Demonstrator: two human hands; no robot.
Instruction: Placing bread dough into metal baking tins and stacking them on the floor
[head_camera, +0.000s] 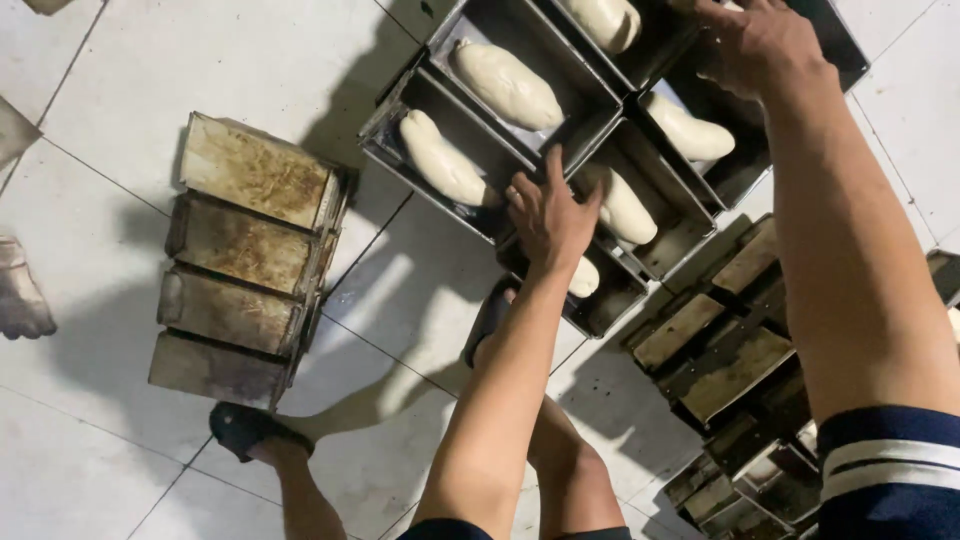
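1. The left hand (548, 212) lies palm down with fingers spread wide on the near rim of a set of dark rectangular metal loaf tins (470, 100); it presses there and closes on nothing.
2. The right hand (752, 42) reaches farther, to the far right tins, fingers curled over a rim; whether it grips the rim cannot be told.
3. The tins sit on the white tiled floor (130, 60) at the far middle, each holding 1 pale elongated dough piece (507, 84).
4. To the left, well apart, stands a strap of 4 rusty brown upturned loaf tins (243, 255).
5. On the near right lies a pile of dark worn tin lids and tins (725, 365), just beside the filled tins.
6. The person's feet in dark sandals (245, 428) rest on the near floor.
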